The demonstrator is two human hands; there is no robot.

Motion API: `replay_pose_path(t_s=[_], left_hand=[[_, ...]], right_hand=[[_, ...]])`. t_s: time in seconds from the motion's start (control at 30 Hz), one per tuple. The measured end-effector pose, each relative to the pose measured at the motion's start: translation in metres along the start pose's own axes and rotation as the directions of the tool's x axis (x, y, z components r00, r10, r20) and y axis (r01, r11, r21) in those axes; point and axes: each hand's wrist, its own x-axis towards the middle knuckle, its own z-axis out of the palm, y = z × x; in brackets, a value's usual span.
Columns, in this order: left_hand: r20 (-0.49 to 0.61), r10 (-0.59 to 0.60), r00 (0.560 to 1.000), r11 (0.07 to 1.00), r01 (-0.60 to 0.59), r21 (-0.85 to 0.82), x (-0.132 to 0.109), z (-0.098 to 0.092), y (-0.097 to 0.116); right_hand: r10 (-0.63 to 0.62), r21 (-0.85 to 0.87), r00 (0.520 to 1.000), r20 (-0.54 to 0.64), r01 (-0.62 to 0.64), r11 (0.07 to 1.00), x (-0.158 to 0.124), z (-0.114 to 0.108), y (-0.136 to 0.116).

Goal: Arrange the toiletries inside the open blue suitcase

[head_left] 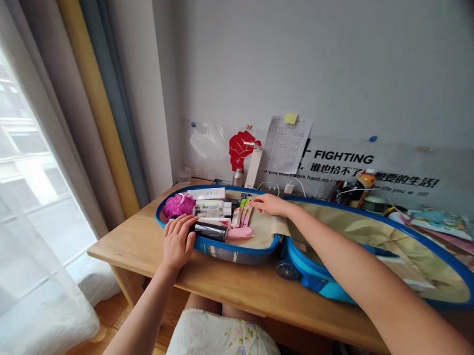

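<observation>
Across a pale wooden desk (140,247), a blue hard-shell suitcase (241,252) lay open in two halves. Seen from the head camera, its packed half sat at 12 o'clock from the person's lap, while its lid half, lined in beige fabric, spread toward 3 o'clock. A blue wheel (287,269) showed at the case's near edge, between the halves.

The left hand (179,242) rested at the 9 o'clock side of the packed half, its fingers (186,226) curved and slightly apart, just beside a black cylindrical bottle (210,231). No clamped grip showed. The right hand (268,204) lay almost flat at the 3 o'clock side, fingers together and holding nothing, just beside green-labelled sachets (244,209).

Also in the packed half were a pink bath puff (178,205), a white box (210,193), a clear bottle (207,209) and a pink pouch (239,232).

At 12 o'clock beyond the case, a red fist cutout (243,150), a printed sheet (285,145) with a yellow sticky note (290,118) and a banner reading FIGHTING (340,156) were fixed to the wall. A sheer curtain (30,211) hung at 9 o'clock, and a floral skirt (215,342) covered the lap at 6 o'clock.
</observation>
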Motion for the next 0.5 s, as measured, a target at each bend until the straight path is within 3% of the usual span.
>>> replay_pose_path(t_s=[0.17,0.5], left_hand=[[-0.012,0.013,1.0,1.0,-0.013,0.001,0.001,0.0,0.0],[-0.034,0.034,0.999,0.999,-0.033,0.011,0.002,-0.001,0.003]], right_hand=[[-0.08,-0.076,0.997,-0.004,0.08,0.994,-0.001,0.007,0.002],[-0.277,-0.151,0.955,0.101,0.29,0.945,0.001,0.038,-0.011]])
